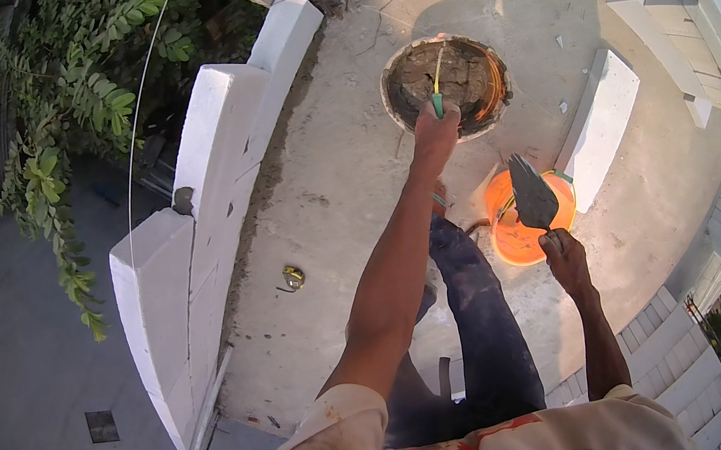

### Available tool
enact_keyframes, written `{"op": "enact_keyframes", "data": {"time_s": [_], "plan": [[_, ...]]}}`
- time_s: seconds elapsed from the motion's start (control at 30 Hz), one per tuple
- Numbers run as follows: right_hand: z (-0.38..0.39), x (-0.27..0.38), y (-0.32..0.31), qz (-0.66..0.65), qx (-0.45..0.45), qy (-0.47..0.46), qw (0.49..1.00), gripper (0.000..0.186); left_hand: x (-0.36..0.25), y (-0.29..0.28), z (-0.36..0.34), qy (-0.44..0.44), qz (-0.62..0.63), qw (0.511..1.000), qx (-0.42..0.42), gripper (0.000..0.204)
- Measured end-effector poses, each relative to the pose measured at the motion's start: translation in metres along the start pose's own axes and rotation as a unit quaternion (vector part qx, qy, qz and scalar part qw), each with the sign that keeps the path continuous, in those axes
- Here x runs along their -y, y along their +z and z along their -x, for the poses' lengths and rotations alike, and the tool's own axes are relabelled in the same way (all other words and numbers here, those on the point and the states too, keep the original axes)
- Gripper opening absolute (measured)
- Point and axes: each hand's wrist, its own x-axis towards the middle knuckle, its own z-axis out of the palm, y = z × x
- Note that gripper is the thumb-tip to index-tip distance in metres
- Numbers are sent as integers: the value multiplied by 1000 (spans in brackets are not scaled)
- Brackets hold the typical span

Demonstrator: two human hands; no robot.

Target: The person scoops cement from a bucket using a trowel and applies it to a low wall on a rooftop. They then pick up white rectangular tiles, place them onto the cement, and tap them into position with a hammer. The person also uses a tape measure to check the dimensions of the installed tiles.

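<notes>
My left hand [436, 136] is wrapped round the green handle of a slim tool [439, 101]. Its thin, pale yellow blade reaches over a round basin [392, 113] of wet grey-brown mortar [423, 76]; whether the tip touches the mortar I cannot tell. An orange cord or strap [496, 90] curves along the basin's right side. In my right hand [567, 262] is a pointing trowel [534, 199], its dark grey blade directed away from me. The blade covers part of an orange bucket [520, 253], and what lies inside that bucket is mostly hidden.
A low wall of white blocks [218, 154] curves along the left, with a thin string [135, 139] above it. A loose white block [601, 125] lies right of the bucket. A tape measure [294, 277] rests on the concrete floor [306, 350]. Stacked blocks [666, 345] stand at right.
</notes>
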Motion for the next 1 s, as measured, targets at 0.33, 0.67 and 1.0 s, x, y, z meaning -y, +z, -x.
{"op": "enact_keyframes", "data": {"time_s": [0.33,0.67,1.0], "plan": [[-167,73,43,274,-103,-183,938,38,111,-128,-104,105,-297,943,-109,36],[-330,104,85,476,-262,-327,773,19,275,-258,-39,4,-444,878,-176,66],[-281,114,130,481,-185,-373,771,17,346,-240,46,-129,-346,882,-292,99]]}}
